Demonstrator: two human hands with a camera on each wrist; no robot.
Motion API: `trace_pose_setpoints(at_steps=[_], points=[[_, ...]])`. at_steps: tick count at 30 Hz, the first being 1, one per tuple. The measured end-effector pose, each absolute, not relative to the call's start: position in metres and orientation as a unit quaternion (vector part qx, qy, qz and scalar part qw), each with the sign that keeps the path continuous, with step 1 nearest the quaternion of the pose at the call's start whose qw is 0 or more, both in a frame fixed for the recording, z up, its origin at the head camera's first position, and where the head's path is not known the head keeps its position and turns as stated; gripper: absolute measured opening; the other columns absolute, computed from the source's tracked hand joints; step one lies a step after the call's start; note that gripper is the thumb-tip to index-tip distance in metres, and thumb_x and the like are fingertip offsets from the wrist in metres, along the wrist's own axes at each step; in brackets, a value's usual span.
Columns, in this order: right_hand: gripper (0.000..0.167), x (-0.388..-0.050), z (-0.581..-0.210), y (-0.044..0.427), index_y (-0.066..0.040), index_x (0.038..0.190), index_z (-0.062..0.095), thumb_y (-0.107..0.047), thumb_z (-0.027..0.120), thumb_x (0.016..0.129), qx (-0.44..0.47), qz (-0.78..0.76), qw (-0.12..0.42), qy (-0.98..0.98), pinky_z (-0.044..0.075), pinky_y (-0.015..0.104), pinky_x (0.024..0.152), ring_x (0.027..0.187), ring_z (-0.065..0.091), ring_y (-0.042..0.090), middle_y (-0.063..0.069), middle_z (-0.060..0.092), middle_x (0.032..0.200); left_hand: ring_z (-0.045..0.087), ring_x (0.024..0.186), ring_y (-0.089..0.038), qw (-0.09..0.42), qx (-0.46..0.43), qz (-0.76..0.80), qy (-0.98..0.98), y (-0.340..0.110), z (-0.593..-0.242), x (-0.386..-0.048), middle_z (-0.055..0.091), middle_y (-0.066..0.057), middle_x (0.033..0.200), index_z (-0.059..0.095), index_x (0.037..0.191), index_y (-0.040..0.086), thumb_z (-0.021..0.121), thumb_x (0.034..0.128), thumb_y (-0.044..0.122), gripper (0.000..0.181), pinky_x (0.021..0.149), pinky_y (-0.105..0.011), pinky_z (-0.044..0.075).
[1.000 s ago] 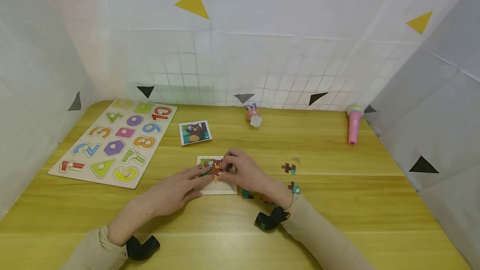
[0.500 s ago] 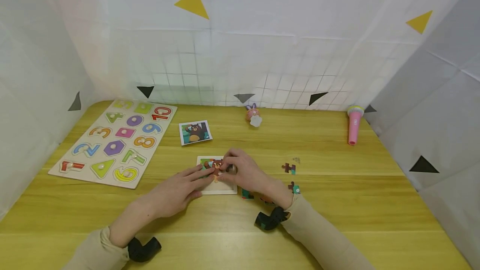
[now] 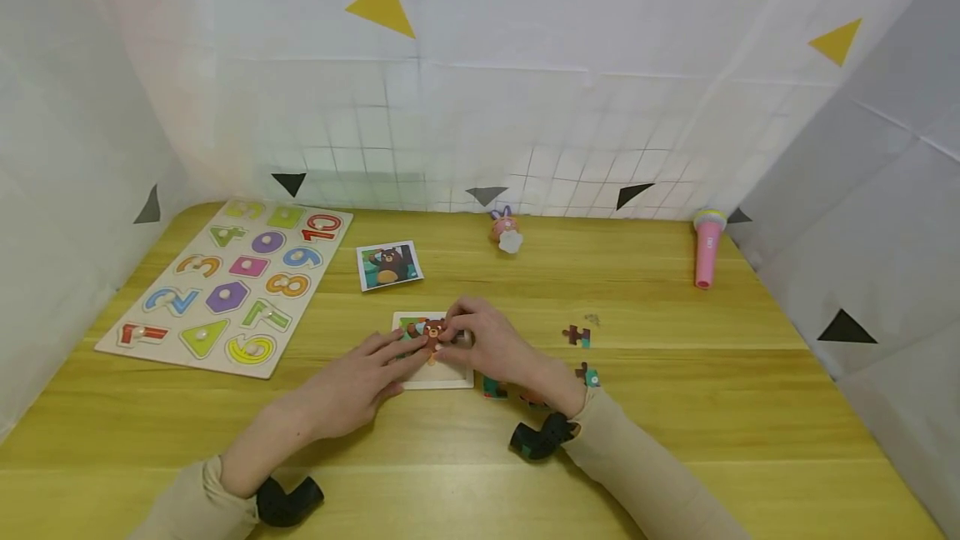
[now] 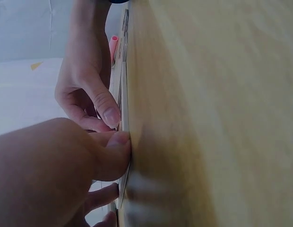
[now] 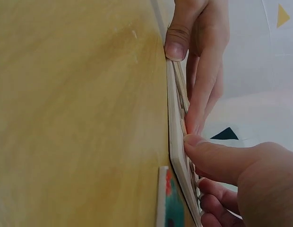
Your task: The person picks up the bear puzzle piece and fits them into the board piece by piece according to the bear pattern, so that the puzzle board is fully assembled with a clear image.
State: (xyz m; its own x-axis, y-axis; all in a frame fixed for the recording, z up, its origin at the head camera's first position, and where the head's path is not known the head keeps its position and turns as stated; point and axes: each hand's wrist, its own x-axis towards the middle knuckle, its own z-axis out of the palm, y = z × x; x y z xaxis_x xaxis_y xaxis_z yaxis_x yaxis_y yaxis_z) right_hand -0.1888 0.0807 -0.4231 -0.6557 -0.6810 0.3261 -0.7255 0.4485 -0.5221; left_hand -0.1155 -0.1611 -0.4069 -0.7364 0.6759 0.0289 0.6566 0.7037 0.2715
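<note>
Passage for a hand: tabletop (image 3: 637, 273) between small eared figure (image 3: 507, 232) and pink microphone (image 3: 707, 250); obstacles: number board (image 3: 258, 288) at left, picture card (image 3: 389, 266) behind the puzzle tray (image 3: 444, 377), loose puzzle pieces (image 3: 576, 336) to its right, left hand (image 3: 358, 377) and right hand (image 3: 493, 347) both over it.

We're losing part of the puzzle board (image 3: 442, 378) behind the right hand (image 3: 489, 346), a loose piece (image 3: 534, 399) partly behind the wrist (image 3: 564, 386), right sleeve (image 3: 645, 465) cut off below!

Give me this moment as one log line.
left hand: touching bear piece and frame | right hand: pinching bear piece | loose pieces: right of frame | picture card: behind frame
</note>
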Motion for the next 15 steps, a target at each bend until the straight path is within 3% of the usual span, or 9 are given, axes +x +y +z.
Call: trace_pose_setpoints(at_steps=[7, 15], points=[[0.009, -0.1884, -0.4221, 0.0813, -0.012, 0.084, 0.076, -0.019, 0.082, 0.085, 0.411, 0.326, 0.026, -0.851, 0.050, 0.029, 0.078, 0.093, 0.057, 0.017, 0.003, 0.063, 0.102, 0.027, 0.150, -0.033, 0.044, 0.365, 0.137, 0.920, -0.1583, -0.4063, -0.1152, 0.032, -0.005, 0.163, 0.038, 0.155, 0.014, 0.050, 0.1043, 0.013, 0.052, 0.118, -0.051, 0.033], [0.010, -0.1879, -0.4222, 0.0834, -0.010, 0.091, 0.078, -0.018, 0.080, 0.086, 0.417, 0.316, 0.023, -0.852, 0.050, 0.030, 0.078, 0.096, 0.059, 0.017, 0.004, 0.065, 0.105, 0.032, 0.148, -0.032, 0.093, 0.344, 0.169, 0.919, -0.1555, -0.4063, -0.1137, 0.021, -0.003, 0.167, 0.034, 0.157, 0.012, 0.045, 0.1053, 0.011, 0.053, 0.118, -0.051, 0.032]])
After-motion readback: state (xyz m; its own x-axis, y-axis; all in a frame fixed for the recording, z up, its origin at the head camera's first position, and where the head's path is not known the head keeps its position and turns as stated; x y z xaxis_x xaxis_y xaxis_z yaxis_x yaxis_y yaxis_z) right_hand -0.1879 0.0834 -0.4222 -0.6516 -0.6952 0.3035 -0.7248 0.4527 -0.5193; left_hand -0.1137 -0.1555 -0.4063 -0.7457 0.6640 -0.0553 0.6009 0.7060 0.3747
